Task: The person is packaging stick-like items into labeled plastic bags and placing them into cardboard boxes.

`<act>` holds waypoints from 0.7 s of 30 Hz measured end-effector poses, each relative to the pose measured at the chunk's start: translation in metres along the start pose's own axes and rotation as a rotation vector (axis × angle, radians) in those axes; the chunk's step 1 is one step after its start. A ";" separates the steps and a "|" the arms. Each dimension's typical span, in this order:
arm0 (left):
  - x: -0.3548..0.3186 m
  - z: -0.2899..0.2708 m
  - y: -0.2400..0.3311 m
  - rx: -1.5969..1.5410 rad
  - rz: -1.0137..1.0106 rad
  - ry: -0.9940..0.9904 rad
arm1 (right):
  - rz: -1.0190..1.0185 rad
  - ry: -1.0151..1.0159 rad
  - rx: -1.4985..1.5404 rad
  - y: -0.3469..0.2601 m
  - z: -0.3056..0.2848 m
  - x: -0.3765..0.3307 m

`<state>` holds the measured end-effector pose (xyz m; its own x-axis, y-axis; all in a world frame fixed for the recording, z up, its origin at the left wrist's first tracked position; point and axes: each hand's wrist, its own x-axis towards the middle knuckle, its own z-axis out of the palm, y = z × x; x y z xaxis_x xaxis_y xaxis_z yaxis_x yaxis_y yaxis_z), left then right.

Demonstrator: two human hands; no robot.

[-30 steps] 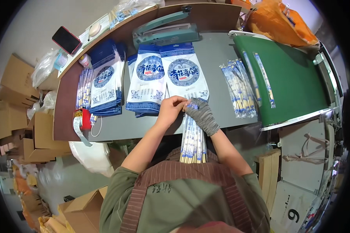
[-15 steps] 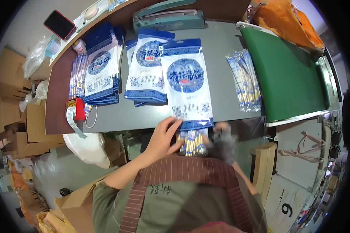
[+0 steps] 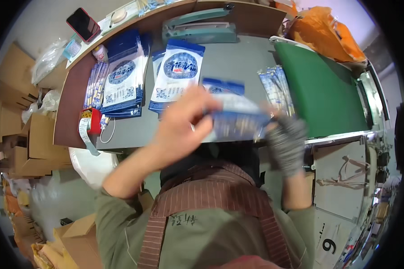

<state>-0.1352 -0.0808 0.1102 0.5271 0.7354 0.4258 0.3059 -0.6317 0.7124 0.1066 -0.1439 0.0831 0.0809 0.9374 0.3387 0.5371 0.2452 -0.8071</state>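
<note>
A blue-and-white printed plastic bag [image 3: 235, 104] is raised over the table's front edge, bent and smeared by motion. Tan and blue sticks show faintly at its near end. My bare left hand [image 3: 184, 121] is closed on the bag's left side, thumb and fingers curled, though blur softens the contact. On the other side my right hand [image 3: 289, 141], in a grey glove, grips the bag's near right corner; its fingertips are partly hidden. Left of it lie more flat printed bags [image 3: 177, 67]. Wrapped chopsticks [image 3: 276, 89] lie in a bundle beyond my right hand.
A thicker bag stack [image 3: 121, 80] and more wrapped chopsticks [image 3: 95, 85] are at the left, near a red tape holder [image 3: 93, 121]. A teal heat sealer [image 3: 199, 31] stands at the back. A green board [image 3: 325, 89] borders the right, with an orange bag [image 3: 327, 33] behind.
The bag has left its flat position on the table and is lifted and bent between my hands. My left hand rose; my right hand moved right and up. The view shifted slightly.
</note>
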 end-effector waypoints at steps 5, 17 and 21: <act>0.104 -0.058 0.052 -0.206 -0.020 -0.055 | -0.114 -0.125 -0.013 -0.091 -0.073 0.102; 0.122 -0.064 0.016 0.085 0.177 0.062 | -0.585 -0.008 -0.116 -0.065 -0.047 0.134; 0.061 -0.006 -0.059 0.388 0.091 -0.311 | -0.318 -0.259 -0.247 0.015 -0.008 0.083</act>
<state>-0.1262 0.0025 0.0976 0.7583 0.6029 0.2481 0.4889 -0.7777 0.3952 0.1285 -0.0640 0.1030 -0.3150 0.8637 0.3934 0.6873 0.4935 -0.5331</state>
